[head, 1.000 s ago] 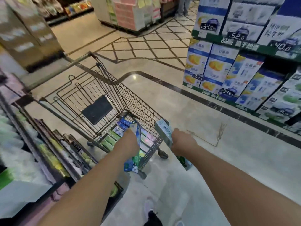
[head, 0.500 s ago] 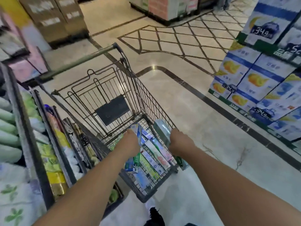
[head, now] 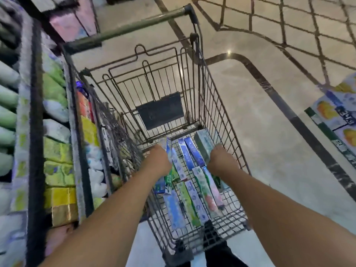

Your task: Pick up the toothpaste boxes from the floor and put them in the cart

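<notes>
over the wire cart [head: 217, 105], both arms are stretched out and both hands are down inside the basket. left hand [head: 158, 160] has its grip clenched round a blue-and-green toothpaste box [head: 168, 182], the box standing nearly on end against the basket's left wall. right hand [head: 221, 162] has its grip wrapped round a pale green box [head: 204, 143], tilted, its far end pointing toward the folded child seat flap [head: 159, 110]. between the two hands, a row of toothpaste boxes [head: 194, 201] lies flat on the basket floor, side by side, blue ones at the far end, green and pink ones toward the near edge. cart handle [head: 134, 28] sits at the far end. shelves of soft packs [head: 55, 162] run just beside the cart's left wall. marble floor [head: 269, 132] spreads out on the right, with stacked cartons [head: 335, 112] at the right edge.
</notes>
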`<state>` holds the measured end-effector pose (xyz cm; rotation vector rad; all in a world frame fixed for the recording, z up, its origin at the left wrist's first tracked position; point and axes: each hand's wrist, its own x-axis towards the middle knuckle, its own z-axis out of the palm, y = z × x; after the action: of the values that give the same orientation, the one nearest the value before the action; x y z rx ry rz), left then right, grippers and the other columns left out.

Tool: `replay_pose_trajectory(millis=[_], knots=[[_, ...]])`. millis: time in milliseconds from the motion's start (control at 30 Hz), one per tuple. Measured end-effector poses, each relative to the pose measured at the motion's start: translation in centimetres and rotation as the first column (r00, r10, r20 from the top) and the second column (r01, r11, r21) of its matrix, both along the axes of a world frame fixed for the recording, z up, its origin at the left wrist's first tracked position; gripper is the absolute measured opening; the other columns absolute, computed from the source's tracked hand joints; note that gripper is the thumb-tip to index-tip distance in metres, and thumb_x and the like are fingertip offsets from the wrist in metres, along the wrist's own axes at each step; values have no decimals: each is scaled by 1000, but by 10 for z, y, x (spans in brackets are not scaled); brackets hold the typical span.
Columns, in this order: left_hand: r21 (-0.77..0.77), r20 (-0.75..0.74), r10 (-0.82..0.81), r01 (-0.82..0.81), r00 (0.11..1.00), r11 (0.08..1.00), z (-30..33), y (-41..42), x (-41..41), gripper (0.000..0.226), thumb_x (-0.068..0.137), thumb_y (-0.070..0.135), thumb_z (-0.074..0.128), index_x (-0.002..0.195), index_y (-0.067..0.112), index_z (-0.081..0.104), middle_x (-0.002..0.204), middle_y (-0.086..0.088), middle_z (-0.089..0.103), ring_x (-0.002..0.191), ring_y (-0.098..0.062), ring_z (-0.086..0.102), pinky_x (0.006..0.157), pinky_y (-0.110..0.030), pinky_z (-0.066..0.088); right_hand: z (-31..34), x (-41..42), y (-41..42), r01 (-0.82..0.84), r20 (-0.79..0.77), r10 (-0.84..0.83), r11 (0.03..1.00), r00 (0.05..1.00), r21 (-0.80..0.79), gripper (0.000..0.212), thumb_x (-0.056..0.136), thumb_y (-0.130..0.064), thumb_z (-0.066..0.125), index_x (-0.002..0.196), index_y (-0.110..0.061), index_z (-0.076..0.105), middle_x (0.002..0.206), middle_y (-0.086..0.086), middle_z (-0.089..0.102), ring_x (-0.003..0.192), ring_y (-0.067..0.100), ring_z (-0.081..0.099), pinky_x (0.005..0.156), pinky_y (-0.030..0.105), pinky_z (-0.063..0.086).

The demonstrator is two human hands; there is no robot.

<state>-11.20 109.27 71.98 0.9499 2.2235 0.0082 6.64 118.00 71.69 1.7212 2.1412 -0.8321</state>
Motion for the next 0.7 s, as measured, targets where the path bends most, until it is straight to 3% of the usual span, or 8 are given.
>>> replay_pose_trajectory(millis=[67,167,233,300,367,467,567,700], knots=[[-30,24,60,-59,998,998,-23,7,3,79,94,17,61,151,-1,9,103,-11,57,60,-14,51,41,-29,35,-19,-2,12,-9,12,9,1000,1000,-19,33,87,-6,56,117,-6,40,75,0,43,72,22,52,62,33,41],[-54,69,128,-124,989,991,-64,24,6,82,95,19,59,153,2,4,114,-13,55,61,-13,50,44,-27,35,-53,-1,29,-18,34,20,998,999,-61,35,89,-4,55,120,-8,40,80,0,47,78,24,54,67,33,42],[-55,102,176,-171,979,984,-94,37,6,81,94,20,61,152,3,7,112,-12,56,70,-19,55,52,-31,41,-74,-3,41,-29,56,35,995,998,-99,35,89,-5,57,120,-9,40,94,5,55,87,27,58,72,34,44],[-53,123,194,-188,973,981,-120,50,8,80,92,23,63,150,3,11,127,-17,52,86,-26,59,65,-36,48,-94,-6,53,-55,82,66,990,994,-130,39,89,-6,60,121,-8,38,108,9,58,99,31,62,73,35,44],[-58,129,172,-166,977,984,-142,60,10,86,92,27,63,152,2,6,139,-22,45,100,-31,61,78,-39,52,-116,-13,61,-77,94,89,989,992,-128,40,89,-7,61,122,-8,38,109,9,59,99,31,63,71,35,44],[-88,124,185,-175,975,981,-171,72,9,90,94,24,59,154,2,-5,156,-19,25,128,-34,47,99,-40,45,-144,-21,68,-111,101,121,988,987,-104,42,90,-8,60,126,-7,39,101,6,58,88,26,63,71,37,52],[-114,145,247,-232,958,966,-198,81,8,97,91,23,62,153,5,-10,154,-18,28,122,-37,52,97,-46,50,-166,-27,74,-144,122,156,985,980,-96,54,90,-7,59,137,-6,33,117,9,57,101,30,64,77,41,51],[-149,115,322,-304,940,941,-224,92,5,99,89,19,67,154,3,-5,157,-19,21,132,-38,43,104,-41,45,-190,-28,85,-149,147,162,984,976,-94,58,87,-9,64,136,-7,33,124,10,55,106,30,62,75,39,48]])
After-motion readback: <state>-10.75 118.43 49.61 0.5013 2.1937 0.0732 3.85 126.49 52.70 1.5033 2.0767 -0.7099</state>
